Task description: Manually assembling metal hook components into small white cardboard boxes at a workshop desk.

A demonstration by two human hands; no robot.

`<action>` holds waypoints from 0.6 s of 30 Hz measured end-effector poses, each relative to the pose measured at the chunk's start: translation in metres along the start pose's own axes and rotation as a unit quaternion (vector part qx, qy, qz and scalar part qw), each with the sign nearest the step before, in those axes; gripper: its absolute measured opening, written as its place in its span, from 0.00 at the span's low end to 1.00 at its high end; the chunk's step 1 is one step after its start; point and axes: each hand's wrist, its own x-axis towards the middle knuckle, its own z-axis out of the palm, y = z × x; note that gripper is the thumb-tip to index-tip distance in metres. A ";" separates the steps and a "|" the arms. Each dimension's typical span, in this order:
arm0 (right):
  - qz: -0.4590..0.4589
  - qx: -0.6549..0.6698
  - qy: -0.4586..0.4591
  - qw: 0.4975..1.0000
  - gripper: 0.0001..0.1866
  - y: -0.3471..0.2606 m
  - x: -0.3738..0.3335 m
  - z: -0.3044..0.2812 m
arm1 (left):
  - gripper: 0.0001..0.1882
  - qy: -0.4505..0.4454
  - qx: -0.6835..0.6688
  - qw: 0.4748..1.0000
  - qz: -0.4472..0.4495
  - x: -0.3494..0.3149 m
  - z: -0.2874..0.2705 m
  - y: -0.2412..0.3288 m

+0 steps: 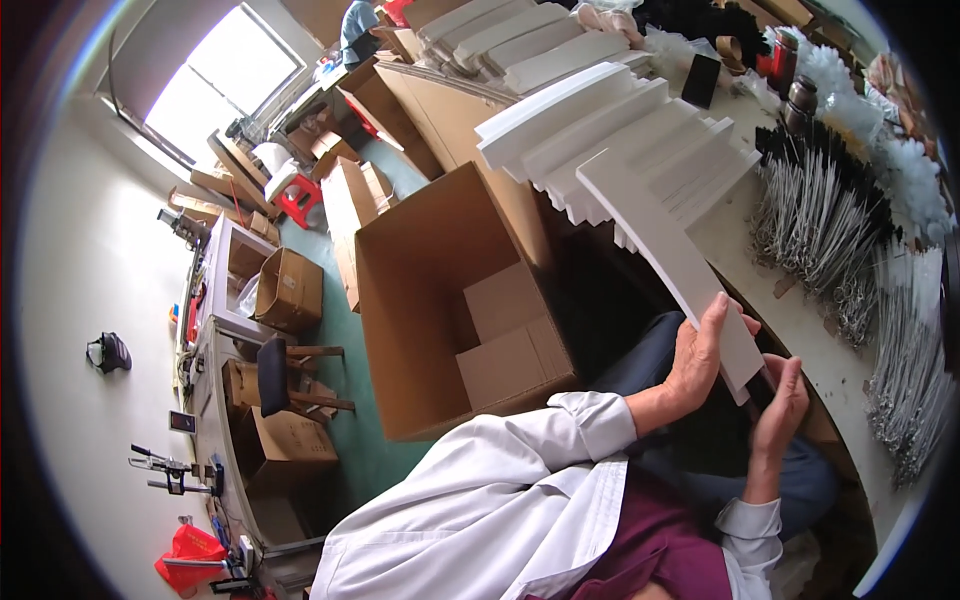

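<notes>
A long, flat white box (670, 250) slants across my lap, its far end lying over stacked white boxes on the table. My left hand (697, 355) grips it near the close end, thumb on top and the other fingers around the far edge. At that close end is my right hand (778, 412), with its fingers bent against the end of the box. Part of the right hand's grip is hidden. Several similar white boxes (570, 120) lie in overlapping piles just beyond.
An open cardboard carton (430, 260) stands to my left, with flaps inside. Bundles of thin metal wires (815, 220) lie along the table's right side, near a black phone (700, 82) and a red bottle (783, 60). A stool (290, 375) and a red seat (297, 197) stand farther left. Another person (358, 35) is far off.
</notes>
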 end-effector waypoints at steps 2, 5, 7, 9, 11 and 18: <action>0.028 0.084 -0.010 0.996 0.33 0.019 -0.002 0.008 | 0.28 -0.011 0.027 1.000 0.009 -0.006 0.007 -0.016; -0.005 0.065 -0.046 0.997 0.30 0.014 -0.006 0.015 | 0.28 -0.018 0.052 0.999 0.001 -0.012 0.010 -0.018; -0.050 0.039 -0.010 0.998 0.28 0.013 -0.006 0.021 | 0.28 -0.028 0.081 0.996 -0.009 -0.013 0.003 -0.020; -0.095 0.012 0.022 0.995 0.28 0.014 -0.002 0.015 | 0.26 -0.061 0.112 0.992 0.007 -0.022 -0.004 -0.020; -0.096 -0.049 -0.002 0.994 0.28 0.024 0.001 -0.015 | 0.22 -0.162 0.132 0.978 -0.017 -0.036 -0.007 -0.020; -0.117 -0.095 -0.032 0.988 0.26 0.016 -0.002 -0.061 | 0.25 -0.394 0.543 0.728 0.137 -0.072 0.001 0.058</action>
